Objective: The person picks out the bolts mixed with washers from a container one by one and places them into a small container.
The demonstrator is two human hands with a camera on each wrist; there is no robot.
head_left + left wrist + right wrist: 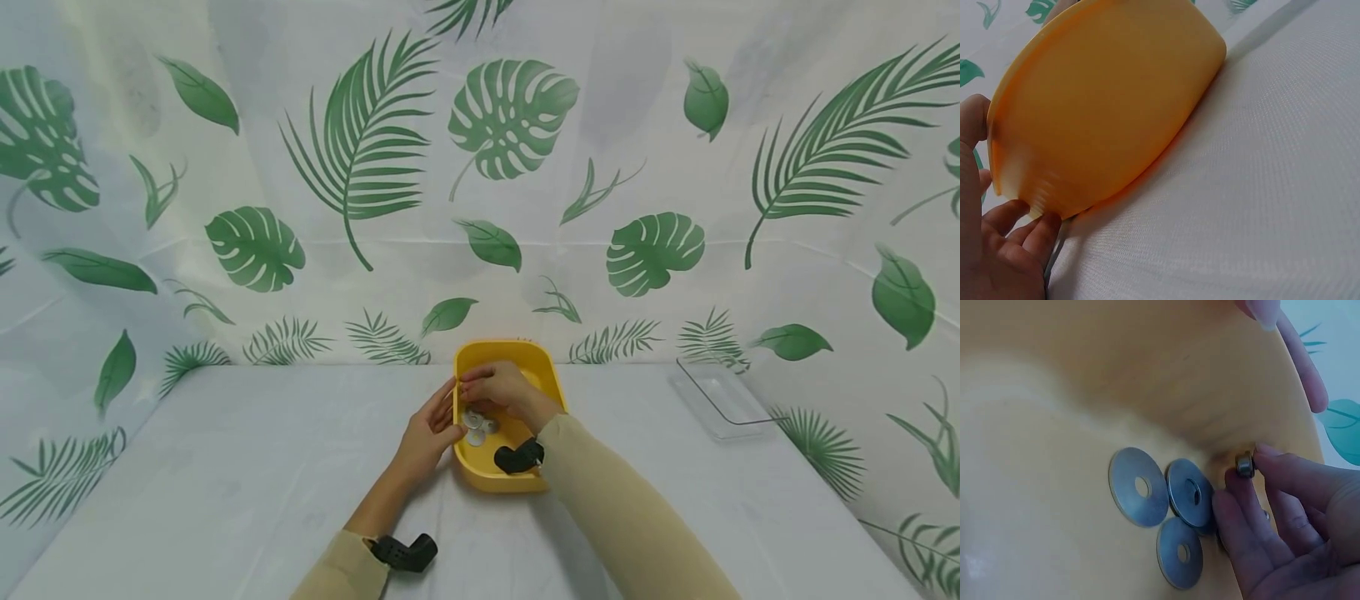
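Note:
A yellow plastic tray stands in the middle of the table. My left hand grips its left wall, the thumb at the rim and the fingertips against the outside, as the left wrist view shows. Inside the tray, my right hand pinches a small metal nut between thumb and finger, near the left wall. Whether a shank is hidden behind the thumb I cannot tell. Several flat metal washers lie on the tray's floor beside the right fingers, some overlapping. Another small shiny metal piece is partly covered by those fingers.
A clear plastic box sits at the right back of the white table. Leaf-printed sheeting rises behind the tray and along both sides. Black wrist devices are strapped over both sleeves.

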